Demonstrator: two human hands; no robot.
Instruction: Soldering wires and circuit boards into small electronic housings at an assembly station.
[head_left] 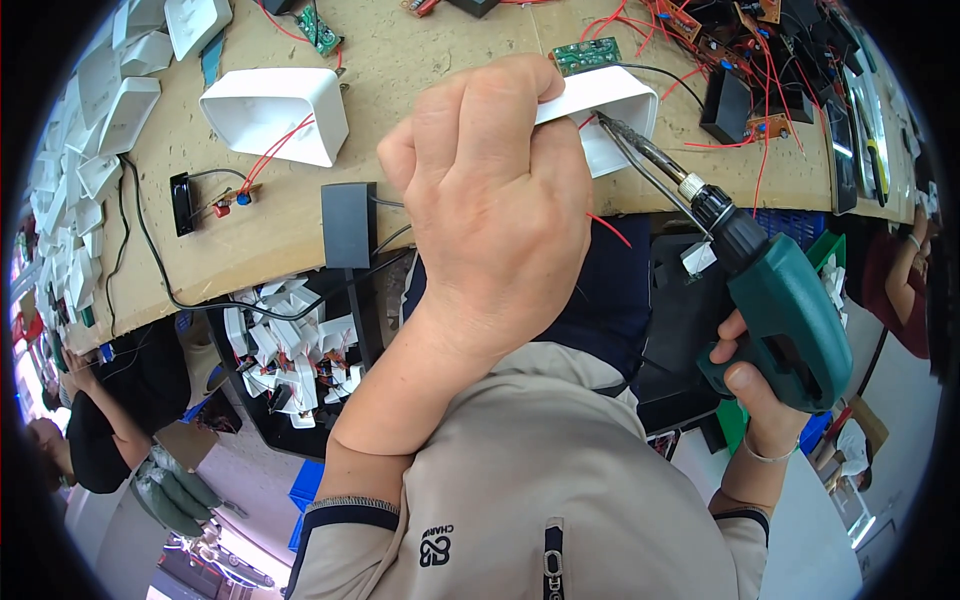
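My left hand (490, 190) is closed around a white plastic housing (632, 98) above the table's near edge. Its open side faces right, and my fingertips are mostly hidden behind the knuckles. With my right hand (765, 395) I grip the handle of a green soldering gun (790, 310). The long metal tip reaches up and left into the housing's opening, next to a red wire; whether they touch I cannot tell. Another red wire (610, 230) sticks out below my left hand. Just behind the housing lies a green circuit board (585, 55).
On the table (400, 45), a second white housing (275, 110) lies left, beside a black part (184, 204) with wires. A dark block (349, 225) sits at the near edge. White housings (85, 130) pile far left; boards and red wires (730, 60) tangle far right. Co-workers sit both sides.
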